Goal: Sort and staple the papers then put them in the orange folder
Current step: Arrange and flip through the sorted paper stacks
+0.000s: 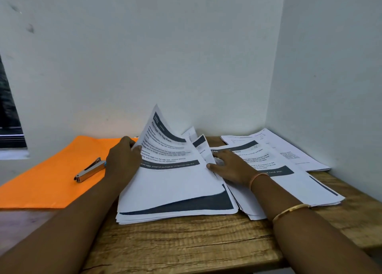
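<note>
Wooden table (186, 242) boards run closest, bearing a stack of papers (175, 193). The left hand (122, 160) curls its fingers round the left edge of the top sheet (165, 147), which stands raised and bowed, while the right hand (231, 166) lies flat, fingers loosely spread, on a second pile (289, 182) just beside. At the left the orange folder (51, 182) lies flat — the stapler (90, 170) rests on it.

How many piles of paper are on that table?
3: the near pile whose top pages the left hand lifts, the middle pile under the right hand, and the far pile in the corner. Lifted pages may hide more.
</note>
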A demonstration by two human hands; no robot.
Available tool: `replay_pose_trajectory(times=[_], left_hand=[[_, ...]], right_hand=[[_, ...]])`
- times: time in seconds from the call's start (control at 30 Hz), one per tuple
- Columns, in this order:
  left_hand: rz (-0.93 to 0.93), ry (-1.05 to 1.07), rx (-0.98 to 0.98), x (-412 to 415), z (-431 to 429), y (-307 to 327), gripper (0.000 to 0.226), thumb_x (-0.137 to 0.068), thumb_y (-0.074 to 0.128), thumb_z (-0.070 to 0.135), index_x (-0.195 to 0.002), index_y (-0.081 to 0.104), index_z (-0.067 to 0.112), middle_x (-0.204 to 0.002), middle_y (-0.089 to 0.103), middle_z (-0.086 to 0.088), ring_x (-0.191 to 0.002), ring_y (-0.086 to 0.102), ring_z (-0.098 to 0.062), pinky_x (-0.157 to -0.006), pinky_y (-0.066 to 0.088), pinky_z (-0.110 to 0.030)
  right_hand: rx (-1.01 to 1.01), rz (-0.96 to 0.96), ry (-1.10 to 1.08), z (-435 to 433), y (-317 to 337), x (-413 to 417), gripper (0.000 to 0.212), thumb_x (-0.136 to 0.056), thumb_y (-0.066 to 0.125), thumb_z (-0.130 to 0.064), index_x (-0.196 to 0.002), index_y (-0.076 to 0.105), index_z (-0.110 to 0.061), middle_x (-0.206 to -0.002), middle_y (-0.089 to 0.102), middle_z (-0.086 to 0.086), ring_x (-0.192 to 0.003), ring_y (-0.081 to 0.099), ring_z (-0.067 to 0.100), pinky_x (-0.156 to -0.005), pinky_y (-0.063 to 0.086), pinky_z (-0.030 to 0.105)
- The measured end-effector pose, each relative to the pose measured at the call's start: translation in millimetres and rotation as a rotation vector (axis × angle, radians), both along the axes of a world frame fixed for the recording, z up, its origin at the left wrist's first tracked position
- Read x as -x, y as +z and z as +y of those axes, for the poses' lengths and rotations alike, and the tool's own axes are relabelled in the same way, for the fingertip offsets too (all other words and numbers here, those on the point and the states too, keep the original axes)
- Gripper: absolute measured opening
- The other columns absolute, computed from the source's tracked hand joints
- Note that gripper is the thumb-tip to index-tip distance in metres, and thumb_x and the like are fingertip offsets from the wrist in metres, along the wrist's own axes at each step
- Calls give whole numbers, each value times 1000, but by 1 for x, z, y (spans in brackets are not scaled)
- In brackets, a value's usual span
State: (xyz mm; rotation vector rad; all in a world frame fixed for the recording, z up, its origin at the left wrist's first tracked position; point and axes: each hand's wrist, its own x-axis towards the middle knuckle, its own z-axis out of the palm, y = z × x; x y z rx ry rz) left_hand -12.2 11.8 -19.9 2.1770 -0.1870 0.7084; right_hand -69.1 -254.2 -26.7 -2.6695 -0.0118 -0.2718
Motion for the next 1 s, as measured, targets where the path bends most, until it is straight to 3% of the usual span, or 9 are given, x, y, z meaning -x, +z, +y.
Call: replay_pose_trajectory(times=[0.1, 0.2, 0.3, 0.4, 0.53, 0.7, 0.83, 0.9, 1.0], left_hand=[[-85, 31, 80, 7, -2, 7, 22, -97, 48, 19, -105, 52, 0, -88, 56, -9, -74, 48, -22, -50, 28, -26], [-144, 45, 149, 13, -6, 11, 24, -98, 46, 20, -109, 51, -1, -94, 61, -17, -75, 47, -21, -53, 27, -30], [-180, 49, 195, 15, -7, 12, 24, -98, 46, 20, -111, 51, 0, -99, 64, -20, -76, 48, -21, -60, 31, -29], [-185, 41, 206, 16, -8, 13, 23, -98, 46, 21, -110, 51, 1, -100, 64, -19, -75, 49, -21, -54, 30, -29], [-177, 33, 191, 18, -9, 13, 24, -98, 45, 19, -110, 50, 0, -102, 64, -19, -75, 48, -19, -49, 29, -18], [-166, 45, 199, 17, -7, 12, 23, -98, 46, 20, -110, 51, 0, -103, 64, -20, -76, 48, -20, -51, 29, -26], [-170, 41, 196, 16, -7, 11, 23, -98, 46, 21, -110, 51, 2, -101, 64, -18, -76, 49, -20, -54, 31, -28], [-183, 30, 201, 15, -8, 10, 22, -98, 47, 21, -109, 51, 2, -99, 63, -15, -77, 50, -20, -55, 32, -28], [-204, 7, 215, 13, -8, 10, 21, -98, 47, 22, -107, 51, 4, -93, 61, -10, -77, 52, -21, -57, 36, -29]], right_hand=[[-35, -35, -20, -1, -4, -5, 65, -75, 44, -70, -126, 57, -33, -133, 55, -2, -125, 47, 21, -104, 37, 47], [-87, -39, -41, -5, -11, -15, 77, -67, 32, -76, -124, 57, -30, -127, 58, -2, -120, 51, 22, -101, 40, 47], [-143, -34, -57, -2, -8, -12, 66, -70, 27, -69, -112, 59, -29, -119, 60, 3, -115, 53, 24, -99, 40, 46], [-135, -24, -62, 1, -6, -10, 59, -72, 24, -62, -104, 58, -27, -116, 60, 3, -113, 52, 23, -98, 39, 48], [-100, 7, -24, 9, -3, -4, 61, -79, 21, -64, -114, 54, -26, -122, 57, 1, -119, 47, 24, -101, 35, 53], [-31, 3, -33, 11, -3, 0, 44, -99, 25, -52, -122, 53, -26, -127, 51, 7, -126, 40, 26, -106, 27, 55], [-43, -67, -11, 10, -3, -3, 67, -86, 21, -75, -129, 51, -33, -134, 49, -1, -132, 37, 22, -110, 22, 55], [-139, -149, 19, 8, -2, -6, 83, -74, 20, -88, -133, 47, -37, -138, 48, -7, -133, 36, 14, -112, 25, 48], [-301, -203, 49, 11, 7, 0, 52, -88, 52, -54, -133, 49, -29, -137, 47, -3, -125, 41, 8, -109, 32, 32]])
